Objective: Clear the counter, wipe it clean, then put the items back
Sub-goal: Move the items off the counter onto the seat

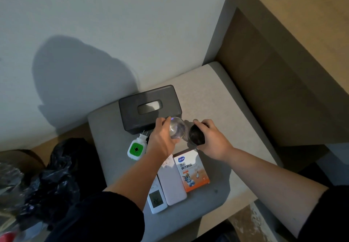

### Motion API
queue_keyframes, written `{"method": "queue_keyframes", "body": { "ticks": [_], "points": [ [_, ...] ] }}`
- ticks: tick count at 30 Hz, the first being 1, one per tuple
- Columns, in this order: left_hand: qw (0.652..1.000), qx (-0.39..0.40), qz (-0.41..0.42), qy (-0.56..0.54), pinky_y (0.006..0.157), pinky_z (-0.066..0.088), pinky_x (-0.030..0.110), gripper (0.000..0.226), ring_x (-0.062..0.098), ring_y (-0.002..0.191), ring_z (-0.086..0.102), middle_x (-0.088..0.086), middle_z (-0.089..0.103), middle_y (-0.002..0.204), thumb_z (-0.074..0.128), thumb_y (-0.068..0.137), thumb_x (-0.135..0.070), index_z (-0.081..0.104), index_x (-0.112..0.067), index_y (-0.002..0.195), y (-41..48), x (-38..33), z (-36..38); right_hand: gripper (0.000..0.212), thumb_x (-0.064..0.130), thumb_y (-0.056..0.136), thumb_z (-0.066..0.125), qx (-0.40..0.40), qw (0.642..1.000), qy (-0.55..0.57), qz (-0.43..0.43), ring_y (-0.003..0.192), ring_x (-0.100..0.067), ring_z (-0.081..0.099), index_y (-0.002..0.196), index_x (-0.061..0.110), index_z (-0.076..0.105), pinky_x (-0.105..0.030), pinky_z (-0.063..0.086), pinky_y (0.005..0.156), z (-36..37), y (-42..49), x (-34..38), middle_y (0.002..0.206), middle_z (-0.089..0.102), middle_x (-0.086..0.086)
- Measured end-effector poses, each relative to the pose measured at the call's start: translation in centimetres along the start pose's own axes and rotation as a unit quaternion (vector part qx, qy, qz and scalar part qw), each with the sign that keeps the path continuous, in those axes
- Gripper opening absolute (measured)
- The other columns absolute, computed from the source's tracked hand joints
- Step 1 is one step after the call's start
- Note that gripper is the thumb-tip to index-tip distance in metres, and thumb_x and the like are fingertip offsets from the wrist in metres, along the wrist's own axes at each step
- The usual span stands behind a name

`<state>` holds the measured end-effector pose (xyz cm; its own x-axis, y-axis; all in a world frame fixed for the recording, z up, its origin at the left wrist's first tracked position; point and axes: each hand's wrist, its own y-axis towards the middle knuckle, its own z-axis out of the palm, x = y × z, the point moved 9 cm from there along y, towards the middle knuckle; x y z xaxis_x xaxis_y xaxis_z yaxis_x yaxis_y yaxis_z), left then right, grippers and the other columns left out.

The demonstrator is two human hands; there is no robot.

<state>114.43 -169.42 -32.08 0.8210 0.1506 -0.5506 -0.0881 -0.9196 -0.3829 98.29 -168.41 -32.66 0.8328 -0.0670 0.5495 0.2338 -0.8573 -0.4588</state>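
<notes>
Grey stone-like bench fills the middle of my view, dim enough that small details blur. My left hand is wrapped round a clear drinking glass, fingers curled on its far side, thumb side hidden from me. My right hand grips a dark rounded cup-like thing; I can't make out whether it is a cup or a lid. The two touch, or nearly touch, just in front of the dark grey tissue box, which sits at the bench's back left corner against the wall. I cannot tell if either is lifted or resting on the bench.

Near the left edge lies a white plug-in device with a green face, its right side covered by my left wrist. Toward the front edge, an orange and white carton with a cartoon cat lies flat beside a pale pink slab and a white remote with a small display; my left forearm hides the far ends of the last two. Off the bench's left edge, a crumpled black plastic bag is partly cut off.
</notes>
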Motion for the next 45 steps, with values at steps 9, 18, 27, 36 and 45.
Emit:
{"method": "queue_keyframes", "body": {
  "ticks": [9,18,27,36,45],
  "points": [
    [0.999,-0.025,0.015,-0.019,0.084,0.037,0.015,0.068,0.021,0.1,0.056,0.013,0.04,0.134,0.075,0.081,-0.01,0.042,-0.005,0.141,0.2,0.0,-0.4,0.081,0.012,0.072,0.078,-0.024,0.998,0.056,-0.02,0.118,-0.024,0.052,0.142,0.017,0.038,-0.022,0.042,0.097,0.4,-0.2,1.2,0.135,0.039,-0.002],
    [0.993,-0.056,-0.061,-0.085,0.082,0.035,0.018,0.053,0.012,0.094,0.05,0.002,0.047,0.125,0.077,0.08,-0.013,0.056,-0.015,0.129,0.5,0.6,-1.3,0.089,0.008,0.07,0.079,0.012,0.994,0.108,-0.008,0.121,-0.019,0.052,0.142,0.026,0.031,-0.023,0.042,0.096,2.7,-0.1,1.4,0.14,0.044,0.003],
    [0.982,-0.093,-0.1,-0.13,0.085,0.038,0.02,0.045,0.01,0.093,0.051,0.004,0.051,0.122,0.071,0.084,-0.008,0.06,-0.015,0.127,0.5,0.7,-1.3,0.08,0.007,0.068,0.08,-0.002,0.992,0.123,0.037,0.114,-0.018,0.057,0.135,0.026,0.04,-0.023,0.047,0.092,3.3,-0.1,1.0,0.128,0.055,0.002],
    [0.97,-0.107,-0.138,-0.167,0.093,0.048,0.033,0.038,0.025,0.101,0.059,0.012,0.049,0.128,0.059,0.091,-0.005,0.054,-0.006,0.129,-0.6,-0.3,0.2,0.073,0.012,0.072,0.078,0.015,0.991,0.119,0.061,0.109,-0.02,0.06,0.133,0.021,0.04,-0.026,0.048,0.088,2.7,-0.5,1.0,0.122,0.059,-0.001],
    [0.968,-0.056,0.111,0.22,0.119,0.006,0.047,0.062,0.028,0.15,0.0,0.009,0.007,0.163,0.043,0.099,-0.021,0.017,-0.017,0.155,-2.1,-7.8,-2.4,0.069,0.036,0.097,0.046,-0.046,0.993,-0.111,0.011,0.149,-0.021,0.001,0.152,0.014,0.011,-0.042,0.005,0.119,-5.2,-3.0,3.1,0.161,0.0,-0.009]
  ]
}}
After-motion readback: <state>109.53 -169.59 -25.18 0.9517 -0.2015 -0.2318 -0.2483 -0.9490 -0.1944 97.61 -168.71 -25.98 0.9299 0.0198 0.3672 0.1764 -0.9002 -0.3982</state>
